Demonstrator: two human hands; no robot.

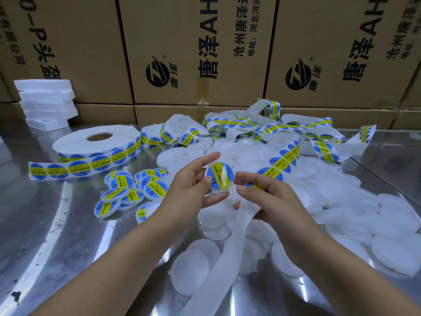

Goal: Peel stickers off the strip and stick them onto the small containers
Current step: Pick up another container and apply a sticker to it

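Our left hand [189, 188] curls its fingers and thumb round a small container [218, 189] with a blue and yellow sticker [225, 174] on top, up above the shiny table [57, 213]. Just beside it, our right hand [275, 197] pinches the sticker strip [283, 159]. Plain white containers [341, 201] lie under our hands.

Person, two hands and forearms in view.

Left hand [191, 185]: bare. Slim fingers; thumbnail short with a rounded tip.

Right hand [271, 197]: bare. Forefinger nail short and pale, probably plain, but the picture is too soft there to be sure.

Left forearm [118, 258] and right forearm [341, 270]: bare along all of their visible length, from the wrists back toward the near edge of the worktop. Wrists bare. Skin on the forearms reads smooth and even.
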